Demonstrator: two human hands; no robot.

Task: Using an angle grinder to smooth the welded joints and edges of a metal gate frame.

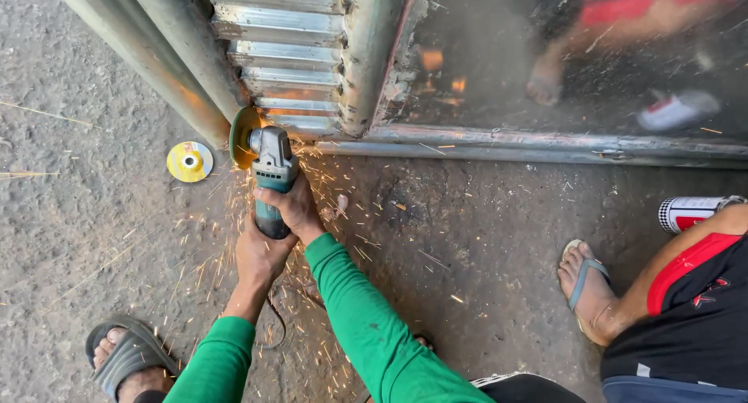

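Observation:
A teal and grey angle grinder is held in both my hands, its green-edged disc pressed against the bottom corner of a metal gate frame. My right hand wraps the grinder body from the right. My left hand grips its rear end from below. Orange sparks spray back over the concrete toward me. Both my arms wear green sleeves.
A yellow spare disc lies on the concrete left of the grinder. A spray can lies at right. Another person's sandalled foot and leg crouch at right. My sandalled foot is lower left. A shiny sheet panel reflects the person.

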